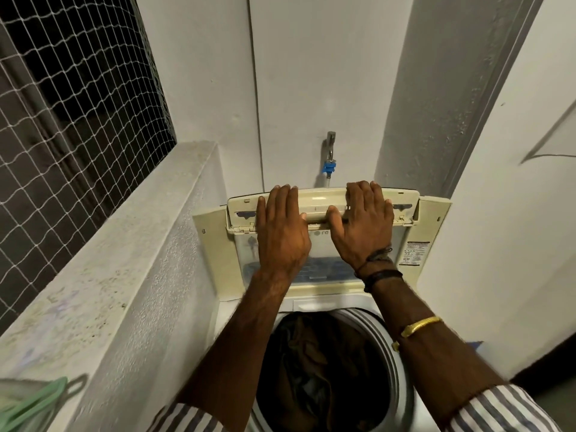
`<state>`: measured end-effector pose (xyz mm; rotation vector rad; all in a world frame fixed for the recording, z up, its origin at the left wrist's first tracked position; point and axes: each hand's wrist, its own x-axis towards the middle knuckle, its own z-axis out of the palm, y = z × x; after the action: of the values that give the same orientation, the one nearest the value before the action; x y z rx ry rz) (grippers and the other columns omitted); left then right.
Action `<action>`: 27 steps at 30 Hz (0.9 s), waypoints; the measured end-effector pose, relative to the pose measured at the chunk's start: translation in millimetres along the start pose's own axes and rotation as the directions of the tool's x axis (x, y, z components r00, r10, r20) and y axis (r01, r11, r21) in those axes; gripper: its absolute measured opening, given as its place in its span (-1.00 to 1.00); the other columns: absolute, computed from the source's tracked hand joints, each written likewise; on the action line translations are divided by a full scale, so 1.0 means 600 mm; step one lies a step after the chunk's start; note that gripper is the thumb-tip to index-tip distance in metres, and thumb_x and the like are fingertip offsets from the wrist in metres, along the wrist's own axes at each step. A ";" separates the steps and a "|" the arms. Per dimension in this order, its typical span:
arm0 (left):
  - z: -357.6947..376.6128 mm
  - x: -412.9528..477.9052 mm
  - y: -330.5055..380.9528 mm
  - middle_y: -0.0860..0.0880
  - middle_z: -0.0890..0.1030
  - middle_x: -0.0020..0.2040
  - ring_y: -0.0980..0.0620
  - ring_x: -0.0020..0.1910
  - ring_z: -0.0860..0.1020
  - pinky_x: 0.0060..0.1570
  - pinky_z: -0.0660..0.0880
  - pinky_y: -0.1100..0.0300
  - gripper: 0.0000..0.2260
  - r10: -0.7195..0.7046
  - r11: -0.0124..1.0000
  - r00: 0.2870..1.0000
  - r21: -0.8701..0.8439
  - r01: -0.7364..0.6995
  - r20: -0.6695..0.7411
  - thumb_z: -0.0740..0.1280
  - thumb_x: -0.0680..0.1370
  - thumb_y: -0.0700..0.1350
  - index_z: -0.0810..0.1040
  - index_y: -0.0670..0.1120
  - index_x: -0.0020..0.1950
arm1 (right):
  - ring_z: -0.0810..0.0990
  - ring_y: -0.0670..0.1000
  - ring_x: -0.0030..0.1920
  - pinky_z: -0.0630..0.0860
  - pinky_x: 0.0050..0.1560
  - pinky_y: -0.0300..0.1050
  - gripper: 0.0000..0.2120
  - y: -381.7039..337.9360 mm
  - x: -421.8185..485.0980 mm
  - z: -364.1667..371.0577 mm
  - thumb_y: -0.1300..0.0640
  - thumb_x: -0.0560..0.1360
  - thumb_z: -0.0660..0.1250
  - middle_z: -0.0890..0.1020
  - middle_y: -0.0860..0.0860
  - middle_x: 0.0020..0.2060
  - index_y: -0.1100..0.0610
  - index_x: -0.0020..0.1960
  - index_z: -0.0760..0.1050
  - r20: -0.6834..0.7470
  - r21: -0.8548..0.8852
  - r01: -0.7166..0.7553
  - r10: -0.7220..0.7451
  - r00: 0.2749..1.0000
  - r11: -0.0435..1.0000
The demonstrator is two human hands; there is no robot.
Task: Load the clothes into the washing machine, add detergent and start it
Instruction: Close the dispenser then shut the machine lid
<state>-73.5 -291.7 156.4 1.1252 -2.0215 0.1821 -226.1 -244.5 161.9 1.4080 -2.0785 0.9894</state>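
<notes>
The cream washing machine (397,344) stands below me with its drum uncovered. Dark brown and black clothes (314,353) lie inside the drum. The folded lid (316,201) stands upright at the back of the machine. My left hand (282,232) lies on the lid's left half, fingers hooked over its top edge. My right hand (363,222) grips the right half, fingers over the top edge and thumb under the handle bar. I see no detergent.
A metal tap with a blue hose connector (329,166) sticks out of the wall just behind the lid. A concrete ledge (118,275) with netting above runs along the left. Green hangers (34,403) lie at the lower left. A white wall closes the right side.
</notes>
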 end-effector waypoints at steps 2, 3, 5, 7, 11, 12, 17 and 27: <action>-0.008 -0.009 0.005 -0.18 0.43 0.46 -0.18 0.50 0.33 0.51 0.19 -0.20 -0.47 -0.003 1.000 1.000 0.015 0.003 0.001 0.22 0.53 -0.05 0.34 -0.17 0.50 | 0.31 0.14 0.46 0.32 0.35 0.29 -0.47 -0.002 -0.010 -0.007 -0.19 0.52 0.20 0.47 0.07 0.36 0.10 0.36 0.40 -0.003 -0.004 -0.009 0.009 1.000 1.000; -0.014 -0.013 0.007 -0.18 0.44 0.45 -0.18 0.49 0.35 0.50 0.21 -0.20 -0.47 -0.004 1.000 1.000 0.024 0.004 -0.003 0.25 0.53 -0.05 0.35 -0.17 0.49 | 0.30 0.14 0.46 0.33 0.33 0.28 -0.47 -0.002 -0.015 -0.012 -0.20 0.52 0.20 0.47 0.07 0.36 0.10 0.37 0.40 -0.002 -0.002 -0.011 0.011 1.000 1.000; -0.027 -0.020 0.012 -0.16 0.48 0.41 -0.17 0.44 0.39 0.46 0.27 -0.19 -0.49 -0.008 1.000 1.000 0.030 0.009 -0.022 0.30 0.52 -0.03 0.40 -0.16 0.45 | 0.30 0.13 0.47 0.34 0.32 0.28 -0.46 -0.002 -0.026 -0.022 -0.21 0.52 0.20 0.45 0.06 0.37 0.09 0.38 0.39 -0.005 0.010 -0.011 0.011 1.000 1.000; -0.042 -0.023 0.019 -0.13 0.52 0.35 -0.14 0.37 0.44 0.40 0.32 -0.16 -0.54 -0.019 1.000 0.999 0.021 0.020 -0.045 0.30 0.53 0.00 0.45 -0.12 0.40 | 0.29 0.14 0.48 0.33 0.33 0.28 -0.44 -0.002 -0.038 -0.029 -0.21 0.52 0.19 0.44 0.07 0.39 0.09 0.39 0.39 -0.015 0.021 -0.007 0.008 1.000 1.000; -0.068 -0.023 0.029 -0.07 0.60 0.23 -0.10 0.23 0.51 0.29 0.37 -0.10 -0.65 -0.026 1.000 0.998 0.000 0.026 -0.060 0.27 0.54 -0.01 0.55 -0.07 0.29 | 0.26 0.16 0.50 0.30 0.36 0.28 -0.42 -0.001 -0.062 -0.046 -0.21 0.53 0.20 0.43 0.08 0.42 0.10 0.43 0.37 -0.031 0.035 0.007 -0.006 1.000 0.999; -0.070 -0.023 0.029 -0.06 0.61 0.20 -0.10 0.21 0.52 0.28 0.37 -0.08 -0.66 -0.018 1.000 0.999 -0.009 0.018 -0.049 0.26 0.54 -0.02 0.56 -0.07 0.28 | 0.26 0.16 0.50 0.29 0.37 0.29 -0.41 0.000 -0.067 -0.049 -0.22 0.52 0.20 0.42 0.08 0.42 0.10 0.43 0.37 -0.029 0.036 0.009 -0.008 1.000 0.999; -0.088 -0.027 0.043 -0.01 0.63 0.19 -0.04 0.20 0.52 0.32 0.31 -0.05 -0.66 0.006 0.996 0.996 -0.091 0.002 0.088 0.14 0.61 0.01 0.57 -0.01 0.30 | 0.31 0.14 0.46 0.24 0.38 0.26 -0.42 0.003 -0.092 -0.071 -0.24 0.48 0.23 0.47 0.05 0.36 0.08 0.37 0.42 -0.049 0.015 0.012 -0.012 0.999 1.000; -0.118 -0.093 0.074 0.10 0.60 0.10 0.01 0.12 0.48 0.22 0.19 -0.02 -0.74 -0.050 0.992 0.977 -0.100 0.072 0.206 0.11 0.60 0.00 0.55 0.10 0.17 | 0.47 0.12 0.16 0.20 0.28 0.24 -0.64 -0.002 -0.137 -0.128 -0.23 0.53 0.16 0.58 0.01 -0.02 -0.01 0.05 0.55 -0.025 -0.041 -0.023 0.022 0.999 0.999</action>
<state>-51.0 -195.7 175.5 1.1761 -2.1437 -0.0745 -195.9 -136.6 154.9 1.3484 -2.0896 0.9622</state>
